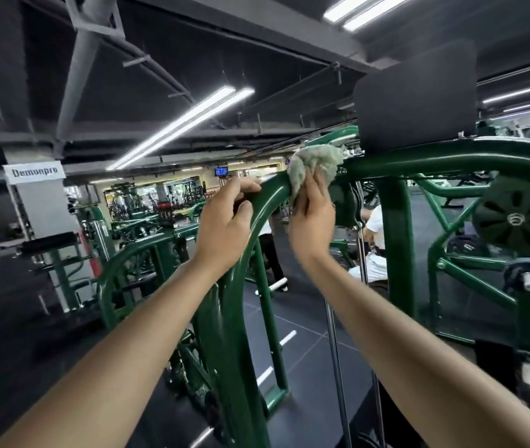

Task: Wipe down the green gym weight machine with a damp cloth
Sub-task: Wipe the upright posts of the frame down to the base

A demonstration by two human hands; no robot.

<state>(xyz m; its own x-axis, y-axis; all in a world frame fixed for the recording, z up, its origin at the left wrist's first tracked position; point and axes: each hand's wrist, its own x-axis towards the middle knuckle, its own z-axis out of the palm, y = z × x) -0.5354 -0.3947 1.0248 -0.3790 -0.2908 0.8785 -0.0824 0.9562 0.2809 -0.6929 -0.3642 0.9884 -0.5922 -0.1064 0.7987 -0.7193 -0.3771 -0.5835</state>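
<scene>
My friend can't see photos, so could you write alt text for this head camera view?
A person's right hand presses a crumpled pale cloth on the curved green machine frame, while the left hand grips the bar beside it. A black pad sits above; gym equipment fills the background.

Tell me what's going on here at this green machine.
A person is wiping down a green weight machine in a gym. The right hand holds a crumpled pale cloth against the top of the curved green frame tube, just below a black pad. The left hand grips the same tube a little lower, steadying. Other green machines stand in the background.
</scene>
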